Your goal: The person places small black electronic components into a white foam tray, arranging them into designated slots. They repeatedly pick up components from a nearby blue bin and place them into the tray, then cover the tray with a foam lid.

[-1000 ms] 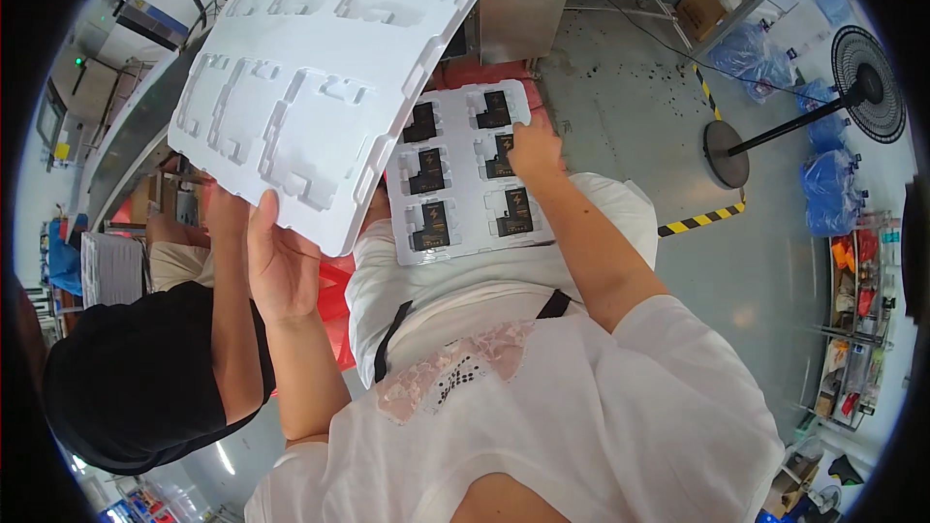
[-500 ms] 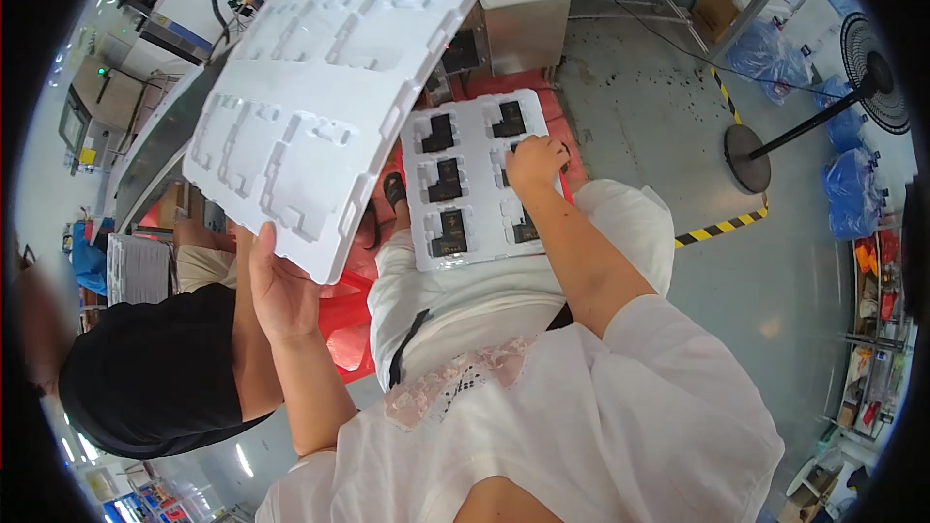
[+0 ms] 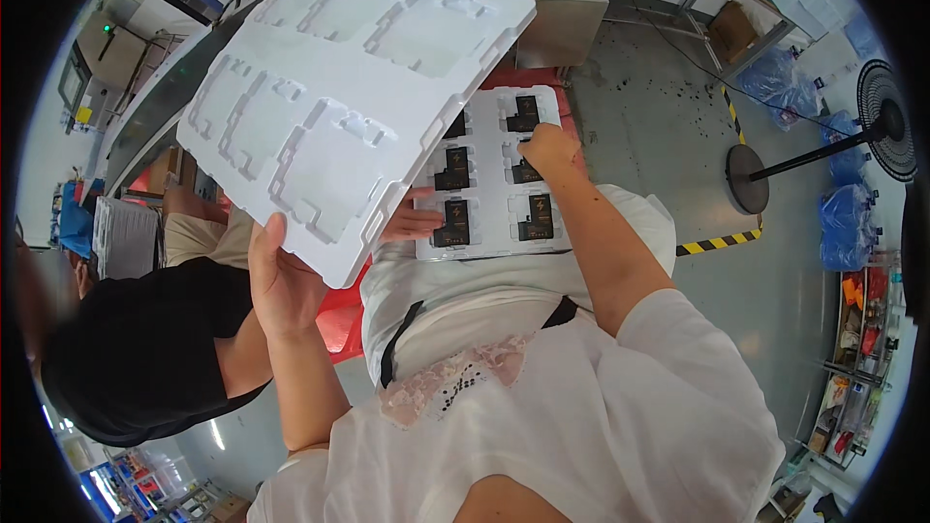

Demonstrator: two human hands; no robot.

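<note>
My left hand [image 3: 288, 281] grips the lower edge of a white moulded plastic tray [image 3: 300, 87], its recesses bare, raised and tilted at the left. On my lap lies a second white tray [image 3: 492, 184] with flat black L-shaped batteries in its recesses. My right hand [image 3: 550, 150] is closed, fingertips at the upper edge of the middle right battery [image 3: 526, 170]. Another person's hand [image 3: 415, 218] reaches in from under the raised tray and touches the lower left battery [image 3: 451, 224]. The raised tray partly covers the upper left battery [image 3: 457, 125].
A person in a black top [image 3: 155, 349] sits close at my left. Ahead stands a machine with a metal box [image 3: 560, 24]. A black fan [image 3: 877, 121] stands at the right, near striped floor tape [image 3: 719, 241]. Stacked white trays [image 3: 126, 237] are at far left.
The other person's hand has come in at the lap tray's left edge. The raised tray now covers more of the upper left battery. My right hand stays over the middle right recess.
</note>
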